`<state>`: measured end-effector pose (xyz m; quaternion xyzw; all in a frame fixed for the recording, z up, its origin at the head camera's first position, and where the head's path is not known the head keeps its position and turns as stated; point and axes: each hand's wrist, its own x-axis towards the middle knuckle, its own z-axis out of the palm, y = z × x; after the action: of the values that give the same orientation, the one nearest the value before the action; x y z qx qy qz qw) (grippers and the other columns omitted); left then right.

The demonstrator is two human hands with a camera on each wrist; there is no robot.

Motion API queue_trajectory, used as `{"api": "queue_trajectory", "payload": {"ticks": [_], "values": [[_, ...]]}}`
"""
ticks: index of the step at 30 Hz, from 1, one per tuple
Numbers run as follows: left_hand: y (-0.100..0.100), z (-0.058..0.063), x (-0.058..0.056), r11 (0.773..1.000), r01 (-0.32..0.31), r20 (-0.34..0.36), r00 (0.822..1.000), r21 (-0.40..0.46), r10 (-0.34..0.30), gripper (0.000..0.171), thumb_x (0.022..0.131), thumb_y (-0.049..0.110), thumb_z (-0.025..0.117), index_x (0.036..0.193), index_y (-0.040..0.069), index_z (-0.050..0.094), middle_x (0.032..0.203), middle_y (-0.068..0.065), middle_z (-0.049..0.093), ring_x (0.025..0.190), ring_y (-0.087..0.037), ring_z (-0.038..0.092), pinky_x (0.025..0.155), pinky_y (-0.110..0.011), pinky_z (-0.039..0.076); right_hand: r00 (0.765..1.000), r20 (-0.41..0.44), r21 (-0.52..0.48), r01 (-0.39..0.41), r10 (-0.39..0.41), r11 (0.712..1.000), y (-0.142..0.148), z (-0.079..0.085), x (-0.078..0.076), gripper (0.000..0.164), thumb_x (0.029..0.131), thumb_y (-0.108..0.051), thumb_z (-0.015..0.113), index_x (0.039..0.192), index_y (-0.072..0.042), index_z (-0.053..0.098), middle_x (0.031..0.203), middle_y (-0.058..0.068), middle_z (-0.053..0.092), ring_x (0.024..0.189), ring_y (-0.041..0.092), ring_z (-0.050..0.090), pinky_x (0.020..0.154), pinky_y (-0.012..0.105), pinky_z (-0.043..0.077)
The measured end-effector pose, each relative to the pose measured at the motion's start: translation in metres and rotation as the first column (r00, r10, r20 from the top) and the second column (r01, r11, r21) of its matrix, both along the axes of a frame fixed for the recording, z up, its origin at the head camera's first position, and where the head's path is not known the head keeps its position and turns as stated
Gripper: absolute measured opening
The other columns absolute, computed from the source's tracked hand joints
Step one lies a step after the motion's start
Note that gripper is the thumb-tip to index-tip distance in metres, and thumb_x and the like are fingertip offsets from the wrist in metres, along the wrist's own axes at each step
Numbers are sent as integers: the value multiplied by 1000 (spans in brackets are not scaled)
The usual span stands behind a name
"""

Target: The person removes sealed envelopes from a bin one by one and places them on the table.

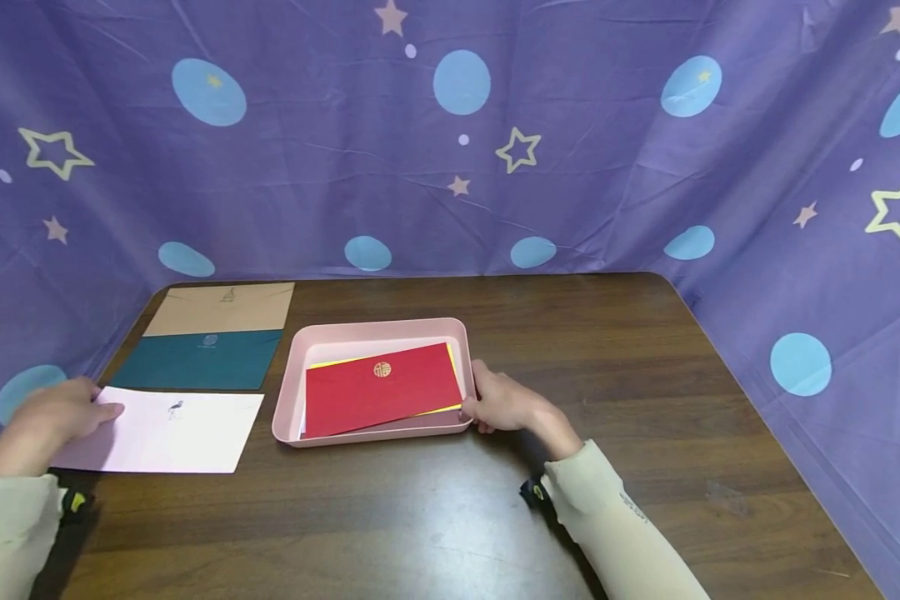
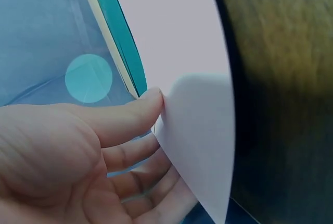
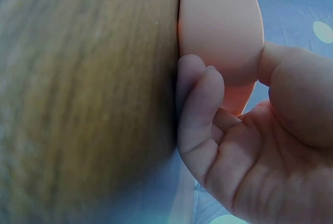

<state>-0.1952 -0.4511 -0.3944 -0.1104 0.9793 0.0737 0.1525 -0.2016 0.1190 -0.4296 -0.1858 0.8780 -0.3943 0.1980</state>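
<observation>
My left hand [image 1: 58,421] pinches the left end of a pale pinkish-white envelope [image 1: 183,437] printed with a small bird. In the left wrist view the thumb lies on top of that envelope [image 2: 192,114], with the other fingers partly hidden beneath it. At the middle of the table, a shallow pink tray [image 1: 375,328] holds a red envelope [image 1: 375,396] with a gold emblem. Yellow and white edges of other paper show under the red one. My right hand [image 1: 506,400] grips the tray's right end, its fingers curled round the side wall [image 3: 221,21] in the right wrist view.
Behind the pale envelope lie a teal envelope [image 1: 198,362] and a tan one [image 1: 221,308], toward the table's left rear corner. The brown wooden table [image 1: 607,350] ends against a purple curtain [image 1: 330,167] patterned with stars and dots.
</observation>
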Motion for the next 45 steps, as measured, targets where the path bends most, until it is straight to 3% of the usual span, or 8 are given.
{"api": "queue_trajectory", "payload": {"ticks": [12, 19, 28, 45], "values": [[1, -6, 2, 1000, -18, 1, 1000, -4, 18, 57, 91, 21, 59, 107, -25, 31, 101, -43, 39, 92, -57, 43, 77, -62, 41, 1000, 0, 8, -1, 1, 1000, 0, 0, 1, 39, 86, -11, 62, 115, 1, 38, 71, 8, 60, 52, 19, 59, 51, 33, 52], [4, -6, 1, 998, -53, 9, 999, -38, 53, 49, 94, 19, 55, 106, -23, 33, 98, -41, 40, 88, -53, 45, 74, -60, 43, 1000, 4, 8, 5, -5, 1000, 0, 1, 1, 38, 85, -11, 62, 113, 0, 39, 70, 8, 60, 52, 18, 60, 51, 32, 52], [7, -8, 2, 993, -102, 0, 995, -53, 102, 49, 94, 21, 53, 111, -17, 29, 106, -43, 34, 95, -58, 42, 73, -64, 41, 1000, 2, 2, 3, -3, 1000, 0, 1, 1, 39, 86, -11, 62, 115, 1, 39, 70, 8, 60, 52, 19, 59, 51, 33, 52], [10, -9, 3, 994, -111, -30, 993, -18, 111, 46, 95, 17, 55, 111, -18, 30, 102, -41, 35, 91, -56, 42, 73, -63, 41, 1000, -6, 25, 6, -5, 1000, 0, 1, 1, 39, 85, -11, 63, 114, 0, 39, 69, 7, 60, 52, 18, 59, 51, 33, 51]]}}
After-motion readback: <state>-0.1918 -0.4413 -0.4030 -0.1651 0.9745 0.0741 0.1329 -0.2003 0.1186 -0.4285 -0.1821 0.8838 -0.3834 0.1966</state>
